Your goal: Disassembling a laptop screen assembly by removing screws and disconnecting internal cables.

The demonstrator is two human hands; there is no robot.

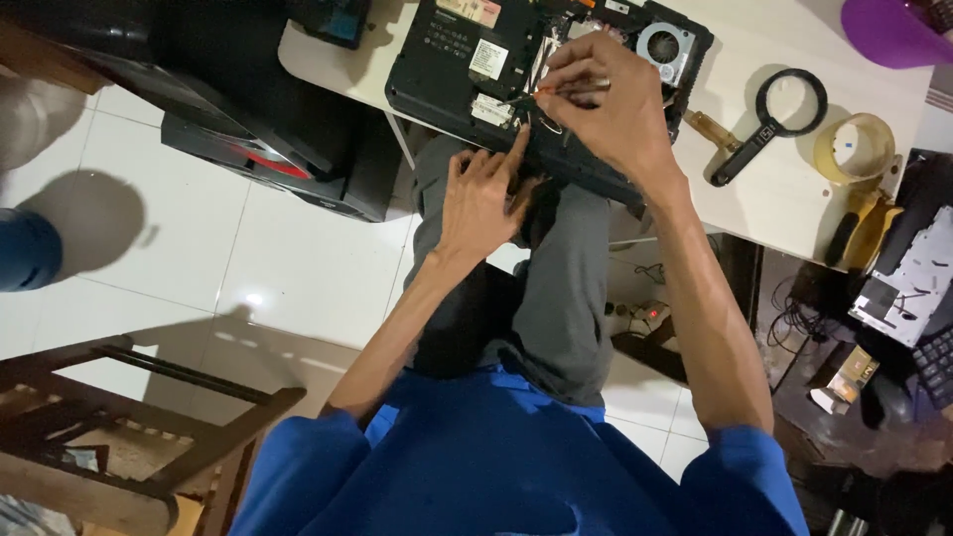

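Matt black plastic laptop (447, 60), glossy floor tiles (288, 268)

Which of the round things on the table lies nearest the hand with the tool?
The laptop's fan, set in the opened base just beside the right hand. The magnifying glass and tape roll lie farther right.

At top centre, the upturned black laptop (467, 60) bears a white square label (487, 59), a pinkish label (482, 11) above and a small white label (491, 109) below.

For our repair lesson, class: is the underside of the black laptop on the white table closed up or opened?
Opened. The black laptop lies bottom-up with its cover off, the round cooling fan exposed; both hands work at its near edge.
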